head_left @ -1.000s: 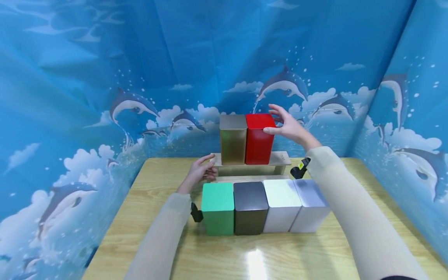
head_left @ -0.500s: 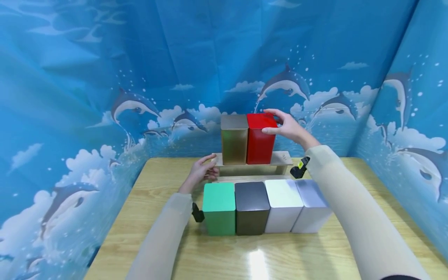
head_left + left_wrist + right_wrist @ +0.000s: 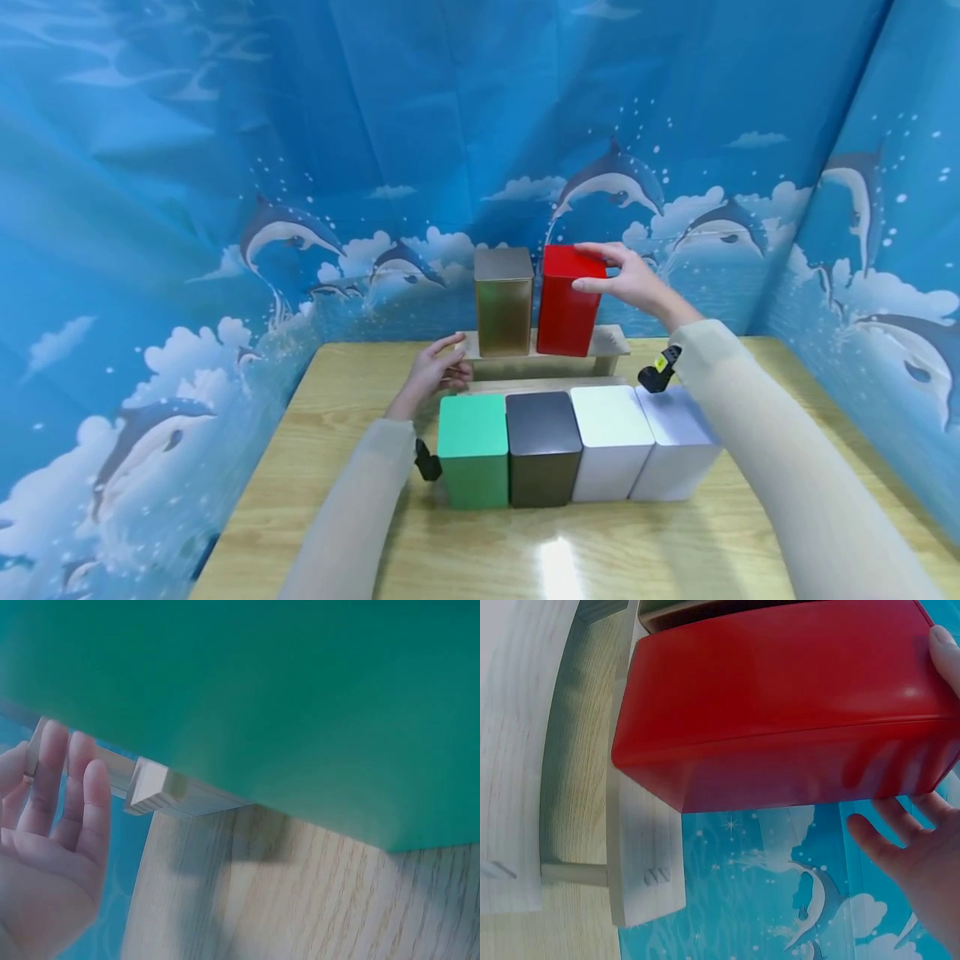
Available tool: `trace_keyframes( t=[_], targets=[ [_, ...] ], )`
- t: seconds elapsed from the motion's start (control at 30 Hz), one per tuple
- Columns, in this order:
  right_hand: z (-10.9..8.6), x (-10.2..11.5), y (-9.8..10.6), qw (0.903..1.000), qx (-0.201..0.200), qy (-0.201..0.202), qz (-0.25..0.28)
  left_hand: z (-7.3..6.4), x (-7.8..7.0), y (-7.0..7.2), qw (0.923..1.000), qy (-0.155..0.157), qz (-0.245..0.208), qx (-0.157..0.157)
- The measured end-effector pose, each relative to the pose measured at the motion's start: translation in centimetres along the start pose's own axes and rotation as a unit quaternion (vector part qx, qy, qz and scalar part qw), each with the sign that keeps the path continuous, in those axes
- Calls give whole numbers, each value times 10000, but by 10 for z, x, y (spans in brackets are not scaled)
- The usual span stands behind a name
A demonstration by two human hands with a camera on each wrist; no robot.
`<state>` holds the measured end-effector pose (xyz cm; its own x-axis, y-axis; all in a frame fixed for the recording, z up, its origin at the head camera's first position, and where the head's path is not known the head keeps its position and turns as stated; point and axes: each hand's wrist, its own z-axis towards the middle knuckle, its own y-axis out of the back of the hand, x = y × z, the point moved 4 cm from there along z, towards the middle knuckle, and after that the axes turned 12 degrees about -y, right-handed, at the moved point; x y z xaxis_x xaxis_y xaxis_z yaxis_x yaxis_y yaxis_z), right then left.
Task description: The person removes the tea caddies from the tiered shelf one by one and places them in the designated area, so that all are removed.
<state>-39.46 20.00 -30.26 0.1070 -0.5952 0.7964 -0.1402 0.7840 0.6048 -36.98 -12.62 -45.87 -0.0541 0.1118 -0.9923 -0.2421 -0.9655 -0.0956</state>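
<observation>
My right hand [image 3: 637, 283] grips the top of a red tin box [image 3: 567, 317], thumb on its front and fingers at its far side. The red box stands on the upper board of a wooden step rack [image 3: 613, 340], with a narrow gap between it and a gold tin box [image 3: 504, 317] to its left. In the right wrist view the red box's lower end [image 3: 652, 720] meets the board. My left hand [image 3: 431, 371] holds the rack's left end; in the left wrist view the board's end [image 3: 34, 750] shows between thumb and fingers.
In front of the rack stand a green box [image 3: 474, 450], a black box [image 3: 543, 454], a white box [image 3: 611, 442] and a pale lavender box [image 3: 678, 433], side by side on the wooden table [image 3: 300, 467]. A blue dolphin-print curtain [image 3: 450, 125] hangs close behind.
My right hand has closed onto the red box and shifted it to the right, parting it from the gold box. My left hand has stayed at the rack's end.
</observation>
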Motion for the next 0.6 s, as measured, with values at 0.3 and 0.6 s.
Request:
trace_keyframes(
  t=[0.3,0.6],
  targets=[
    [-9,-8,10,9996,-245,-100,-93,9,15,7,9995,-123,16,-279],
    [-18,-11,14,9992,-362,-39,-150,-1,-3,0,9999,102,-21,32]
  ],
)
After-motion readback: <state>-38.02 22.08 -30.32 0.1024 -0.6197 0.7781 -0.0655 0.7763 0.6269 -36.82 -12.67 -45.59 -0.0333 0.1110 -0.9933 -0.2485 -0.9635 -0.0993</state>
